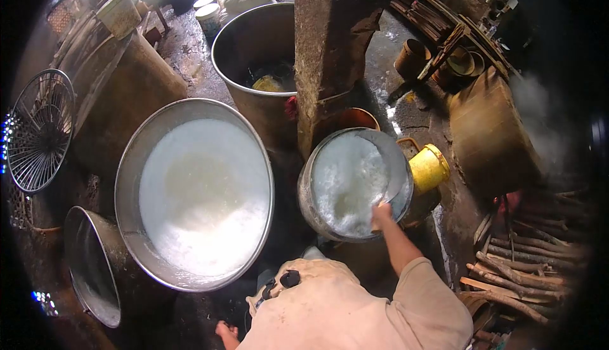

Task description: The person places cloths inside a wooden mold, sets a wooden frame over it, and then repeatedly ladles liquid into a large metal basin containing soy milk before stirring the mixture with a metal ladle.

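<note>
Grey metal scoop (395,182), handle gripped in right hand (382,215), is at the frothy pot (305,201) just ahead; best run shallow, slow, off the wall; left hand (227,332) back-left, grip unclear.

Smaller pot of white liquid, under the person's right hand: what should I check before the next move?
1. Right hand over the smaller pot: ok.
2. Liquid below the rim: ok, though frothy.
3. Hands covered against possible heat: not ok, both bare.
4. Left hand out of the liquid: ok, it is low beside the body.
5. Exactly what the right hand grips: cannot tell.
6. Liquid cool enough to touch: cannot tell.
</note>
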